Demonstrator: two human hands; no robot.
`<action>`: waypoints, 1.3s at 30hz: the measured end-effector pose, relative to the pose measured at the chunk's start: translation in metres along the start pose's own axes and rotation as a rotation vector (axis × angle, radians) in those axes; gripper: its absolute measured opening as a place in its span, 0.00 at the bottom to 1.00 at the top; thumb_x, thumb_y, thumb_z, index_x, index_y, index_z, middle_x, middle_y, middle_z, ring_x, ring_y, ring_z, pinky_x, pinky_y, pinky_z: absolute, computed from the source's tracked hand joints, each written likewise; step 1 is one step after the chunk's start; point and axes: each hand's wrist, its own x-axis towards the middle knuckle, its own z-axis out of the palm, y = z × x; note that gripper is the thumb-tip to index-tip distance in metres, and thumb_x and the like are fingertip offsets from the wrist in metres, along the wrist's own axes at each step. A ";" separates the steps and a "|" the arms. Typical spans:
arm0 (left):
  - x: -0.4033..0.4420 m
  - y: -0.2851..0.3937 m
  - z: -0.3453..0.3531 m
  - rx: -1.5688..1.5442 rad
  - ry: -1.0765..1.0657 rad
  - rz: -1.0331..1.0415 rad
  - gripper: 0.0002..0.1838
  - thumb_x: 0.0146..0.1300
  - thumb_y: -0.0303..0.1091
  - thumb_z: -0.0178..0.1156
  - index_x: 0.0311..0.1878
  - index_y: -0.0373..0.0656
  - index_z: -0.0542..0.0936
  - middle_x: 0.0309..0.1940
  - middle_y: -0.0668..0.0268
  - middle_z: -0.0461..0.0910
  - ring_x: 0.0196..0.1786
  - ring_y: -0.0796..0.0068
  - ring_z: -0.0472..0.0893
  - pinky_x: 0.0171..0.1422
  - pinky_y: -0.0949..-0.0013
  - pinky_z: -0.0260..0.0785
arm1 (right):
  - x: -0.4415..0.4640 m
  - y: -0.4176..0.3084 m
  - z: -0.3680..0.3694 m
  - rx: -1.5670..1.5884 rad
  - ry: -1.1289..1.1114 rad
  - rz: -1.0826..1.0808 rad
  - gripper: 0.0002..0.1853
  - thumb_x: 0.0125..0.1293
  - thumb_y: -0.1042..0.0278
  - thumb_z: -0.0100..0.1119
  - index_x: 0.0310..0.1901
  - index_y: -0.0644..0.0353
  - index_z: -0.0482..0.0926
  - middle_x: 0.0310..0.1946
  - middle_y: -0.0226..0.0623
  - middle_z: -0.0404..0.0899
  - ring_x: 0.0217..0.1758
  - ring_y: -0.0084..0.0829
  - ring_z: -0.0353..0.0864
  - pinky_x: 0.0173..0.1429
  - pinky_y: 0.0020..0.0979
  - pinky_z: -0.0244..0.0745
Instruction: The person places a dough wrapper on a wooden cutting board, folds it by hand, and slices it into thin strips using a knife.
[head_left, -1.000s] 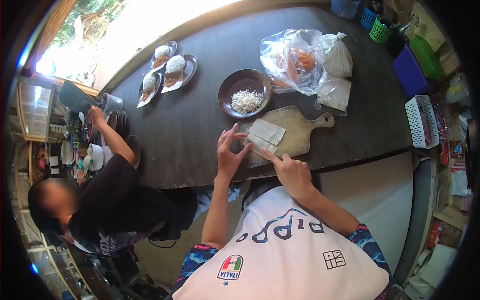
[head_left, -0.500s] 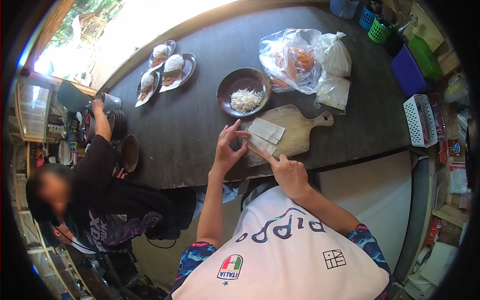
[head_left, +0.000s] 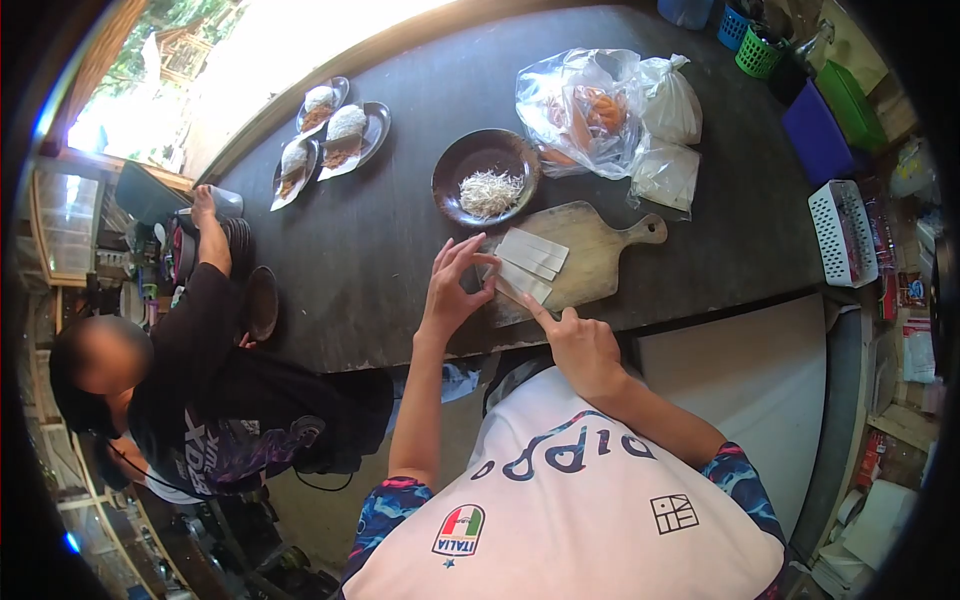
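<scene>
Pale flat strips [head_left: 535, 252] lie side by side on a wooden cutting board [head_left: 590, 258] with a handle. My left hand [head_left: 458, 285] is at the board's left edge, thumb and index finger pinched at the end of the nearest strip, the other fingers raised. My right hand [head_left: 582, 350] is at the near edge of the board, its index finger stretched to that strip's lower edge and its other fingers curled. Whatever those curled fingers may hold is hidden. Just beyond the board, a dark bowl [head_left: 458, 155] contains thin whitish shreds [head_left: 490, 192].
Clear plastic bags [head_left: 580, 110] with orange contents and tied white bags [head_left: 668, 105] stand beyond the board. Plates with rice [head_left: 375, 130] sit at the far left. A co-worker [head_left: 215, 370] reaches over the table's left end. A white basket [head_left: 840, 235] is at right.
The co-worker's arm has shifted, and the hand near the green panel has moved slightly. My hands keep nearly the same pose at the strips; the view has tilted a little.
</scene>
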 end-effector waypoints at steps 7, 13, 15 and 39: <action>0.000 0.001 -0.002 0.009 -0.028 -0.024 0.45 0.57 0.25 0.75 0.82 0.48 0.74 0.56 0.73 0.93 0.76 0.63 0.81 0.91 0.44 0.60 | -0.010 0.006 -0.003 0.037 -0.026 0.018 0.43 0.71 0.75 0.62 0.87 0.35 0.68 0.30 0.35 0.81 0.27 0.33 0.91 0.33 0.36 0.89; 0.001 0.001 -0.001 0.011 -0.022 -0.025 0.45 0.56 0.25 0.76 0.81 0.49 0.75 0.55 0.73 0.94 0.75 0.62 0.82 0.90 0.44 0.61 | -0.028 0.016 -0.001 0.033 -0.045 0.019 0.44 0.71 0.77 0.62 0.87 0.33 0.68 0.30 0.36 0.80 0.26 0.33 0.89 0.32 0.37 0.87; 0.002 0.001 -0.001 0.012 -0.017 -0.018 0.46 0.55 0.25 0.76 0.81 0.49 0.75 0.55 0.74 0.94 0.73 0.62 0.83 0.90 0.44 0.62 | -0.036 0.020 -0.007 0.045 -0.068 0.031 0.44 0.71 0.77 0.61 0.87 0.33 0.68 0.30 0.35 0.80 0.25 0.33 0.89 0.31 0.37 0.87; -0.001 0.022 -0.022 0.063 -0.132 -0.035 0.37 0.62 0.26 0.75 0.76 0.50 0.81 0.73 0.69 0.85 0.82 0.60 0.75 0.92 0.46 0.60 | -0.066 0.089 0.005 1.364 -0.303 0.433 0.25 0.86 0.63 0.60 0.81 0.41 0.78 0.26 0.22 0.70 0.31 0.18 0.65 0.39 0.27 0.70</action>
